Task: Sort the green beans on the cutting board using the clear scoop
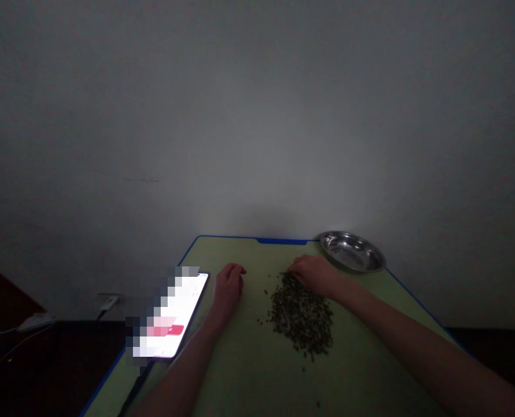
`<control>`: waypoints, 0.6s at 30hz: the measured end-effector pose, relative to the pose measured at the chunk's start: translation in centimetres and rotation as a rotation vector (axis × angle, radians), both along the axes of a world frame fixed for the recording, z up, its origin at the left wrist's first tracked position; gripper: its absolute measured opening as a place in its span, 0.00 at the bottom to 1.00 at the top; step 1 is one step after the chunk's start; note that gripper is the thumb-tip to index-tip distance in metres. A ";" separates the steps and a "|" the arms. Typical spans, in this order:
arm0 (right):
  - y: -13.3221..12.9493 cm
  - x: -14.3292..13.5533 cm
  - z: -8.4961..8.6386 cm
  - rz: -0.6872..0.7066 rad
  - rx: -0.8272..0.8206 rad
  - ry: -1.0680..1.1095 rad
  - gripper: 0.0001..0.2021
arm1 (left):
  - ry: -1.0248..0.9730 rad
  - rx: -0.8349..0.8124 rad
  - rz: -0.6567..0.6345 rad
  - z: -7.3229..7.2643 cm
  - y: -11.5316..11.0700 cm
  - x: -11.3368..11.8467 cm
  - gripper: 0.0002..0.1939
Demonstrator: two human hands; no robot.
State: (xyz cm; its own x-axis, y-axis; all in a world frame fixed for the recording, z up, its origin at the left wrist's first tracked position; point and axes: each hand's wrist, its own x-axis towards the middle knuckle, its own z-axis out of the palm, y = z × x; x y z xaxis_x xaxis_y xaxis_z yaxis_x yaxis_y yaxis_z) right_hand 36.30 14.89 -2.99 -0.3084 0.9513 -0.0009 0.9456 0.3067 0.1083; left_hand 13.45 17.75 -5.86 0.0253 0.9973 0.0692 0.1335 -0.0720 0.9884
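A pile of small dark seeds or grains [303, 315] is spread on the green tabletop [240, 370], with a few loose pieces around it. At the pile's far edge rests my right hand [312, 273], its fingers bent and drawn together; whatever is between the fingertips is too small to make out. My left hand [229, 284] lies on the table left of the pile, fingers loosely curled and slightly apart, holding nothing visible. Behind my right hand, a shiny metal dish [353, 252] sits at the table's back right corner.
A lit phone or tablet [183, 315], partly pixelated, stands at the table's left edge with a dark cable below it. A grey wall [257, 127] rises behind the table. White cables and a plug [110, 301] are at the far left.
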 end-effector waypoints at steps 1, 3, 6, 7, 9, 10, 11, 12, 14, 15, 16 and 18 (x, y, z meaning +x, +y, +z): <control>-0.5 0.1 0.1 0.017 0.000 0.003 0.12 | 0.000 0.005 -0.002 0.0 0.0 0.0 0.10; -1.0 0.2 0.2 0.043 -0.002 0.016 0.12 | -0.006 0.012 -0.003 0.0 0.0 0.0 0.10; -0.7 0.1 0.6 0.051 0.026 0.051 0.13 | -0.022 0.002 0.005 -0.2 0.1 0.1 0.10; -0.3 -0.1 0.7 0.047 0.043 0.066 0.14 | -0.027 -0.003 0.008 -0.3 0.2 0.2 0.10; 0.7 -0.8 0.6 0.041 0.077 0.097 0.15 | -0.033 0.005 0.005 -0.4 0.2 0.1 0.10; 1.2 -1.3 0.5 0.041 0.088 0.111 0.16 | -0.034 0.011 0.003 -0.5 0.2 0.1 0.10; 1.7 -1.8 0.3 0.045 0.094 0.122 0.16 | -0.035 0.015 0.004 -0.5 0.1 0.1 0.10; 2.1 -2.3 0.1 0.054 0.094 0.132 0.16 | -0.037 0.017 0.005 -0.5 0.1 0.1 0.10; 2.5 -3.2 -0.5 0.081 0.081 0.147 0.17 | -0.040 0.013 0.007 -0.4 0.0 0.1 0.10; 2.5 -3.5 -0.7 0.099 0.070 0.152 0.17 | -0.040 0.009 0.008 -0.5 0.0 0.1 0.09; 2.2 -3.7 -1.0 0.117 0.058 0.158 0.17 | -0.041 0.007 0.005 -0.5 0.1 0.1 0.09; 1.4 -3.6 -1.2 0.149 0.035 0.170 0.18 | -0.040 0.000 0.001 -0.6 0.2 0.2 0.09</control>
State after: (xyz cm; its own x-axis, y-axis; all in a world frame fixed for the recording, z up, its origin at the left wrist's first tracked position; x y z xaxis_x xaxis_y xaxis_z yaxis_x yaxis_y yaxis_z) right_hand 32.71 16.27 -4.23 -0.4380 0.8939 0.0953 0.8959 0.4428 -0.0355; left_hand 13.62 17.97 -6.45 0.0217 0.9973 0.0699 0.0941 -0.0716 0.9930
